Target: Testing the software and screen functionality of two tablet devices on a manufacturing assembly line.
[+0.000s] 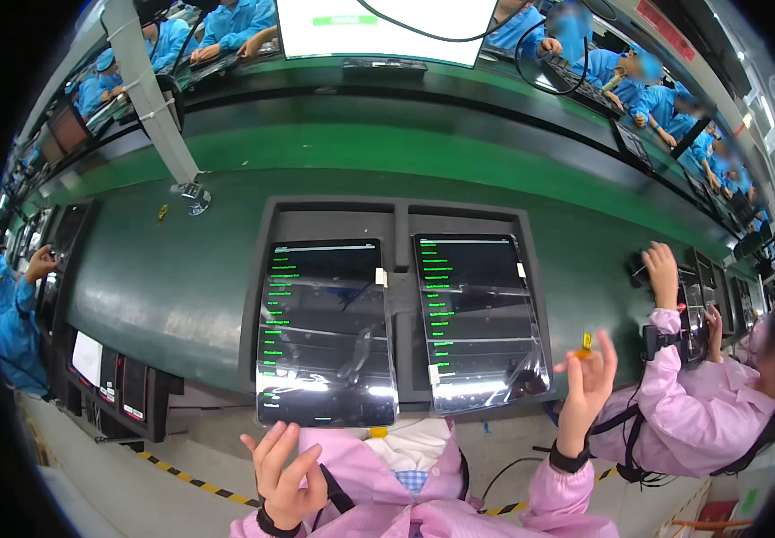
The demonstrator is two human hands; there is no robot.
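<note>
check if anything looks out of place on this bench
The left tablet seems to overhang the near edge of the grey tray, so it looks unseated. A small yellow scrap lies loose on the green bench.

A: Your left tablet (326, 327) and right tablet (475, 314) look like glossy glass, throwing back white glare; clear, creased plastic film (538, 369) shines at the edge.

B: Beneath them, your tray (402, 235) looks like dark, matt foam; your green bench top (172, 278) is smooth, with a dull sheen.

A: And your sleeves (559, 491)?

B: Soft pink cloth; your black wristbands (570, 460) look matt, fabric or rubber, you cannot tell which; the post (148, 94) ahead of you looks like smooth, painted metal.
</note>
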